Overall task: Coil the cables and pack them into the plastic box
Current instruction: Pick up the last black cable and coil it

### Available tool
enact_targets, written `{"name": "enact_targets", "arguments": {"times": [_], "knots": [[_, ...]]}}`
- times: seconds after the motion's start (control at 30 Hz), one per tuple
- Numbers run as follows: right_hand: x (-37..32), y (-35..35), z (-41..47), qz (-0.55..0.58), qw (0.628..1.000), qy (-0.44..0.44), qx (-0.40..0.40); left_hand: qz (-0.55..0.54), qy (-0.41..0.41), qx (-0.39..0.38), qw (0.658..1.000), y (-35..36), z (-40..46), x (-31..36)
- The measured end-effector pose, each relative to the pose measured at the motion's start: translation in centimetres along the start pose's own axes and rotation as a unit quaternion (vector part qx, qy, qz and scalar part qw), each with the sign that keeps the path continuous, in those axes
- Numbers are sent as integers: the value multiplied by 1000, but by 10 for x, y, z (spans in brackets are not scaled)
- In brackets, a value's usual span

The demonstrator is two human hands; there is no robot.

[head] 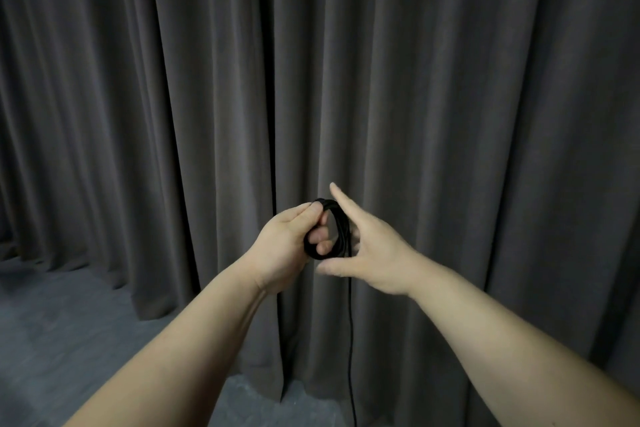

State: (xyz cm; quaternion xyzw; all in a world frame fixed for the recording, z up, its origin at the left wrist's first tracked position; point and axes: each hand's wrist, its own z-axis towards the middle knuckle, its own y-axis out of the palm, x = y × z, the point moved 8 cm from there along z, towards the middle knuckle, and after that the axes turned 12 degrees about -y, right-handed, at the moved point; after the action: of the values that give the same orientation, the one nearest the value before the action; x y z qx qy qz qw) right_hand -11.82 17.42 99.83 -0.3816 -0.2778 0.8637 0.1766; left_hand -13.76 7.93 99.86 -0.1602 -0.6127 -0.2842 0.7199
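A black cable is wound into a small coil [333,229] held up in front of me. My left hand [287,246] grips the coil, with its fingers curled through the loops and its thumb on top. My right hand [363,253] sits just right of the coil with index finger and thumb stretched out; the cable runs past its palm side, where its other fingers are hidden. The loose tail of the cable [351,340] hangs straight down from the coil to the bottom edge of the view. No plastic box is in view.
A dark grey pleated curtain [450,114] fills the background close behind my hands. Grey carpeted floor [69,322] shows at the lower left and below the curtain hem.
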Motion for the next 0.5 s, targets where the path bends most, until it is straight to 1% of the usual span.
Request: {"name": "enact_targets", "arguments": {"times": [0.07, 0.13, 0.23, 0.4, 0.5], "knots": [[-2, -3, -1, 10, 1000, 2, 4, -8, -6, -26, 1000, 5, -1, -2], [-8, -2, -5, 8, 1000, -5, -14, -6, -9, -43, 999, 10, -2, -4], [-17, 0, -8, -3, 999, -15, -29, 0, -11, -46, 999, 13, -3, -5], [-24, -5, -7, -49, 998, -35, -23, 31, -18, -36, 999, 15, -1, -7], [-24, -4, -8, -51, 998, -35, -28, 48, -22, -60, 997, 16, -2, -5]]}}
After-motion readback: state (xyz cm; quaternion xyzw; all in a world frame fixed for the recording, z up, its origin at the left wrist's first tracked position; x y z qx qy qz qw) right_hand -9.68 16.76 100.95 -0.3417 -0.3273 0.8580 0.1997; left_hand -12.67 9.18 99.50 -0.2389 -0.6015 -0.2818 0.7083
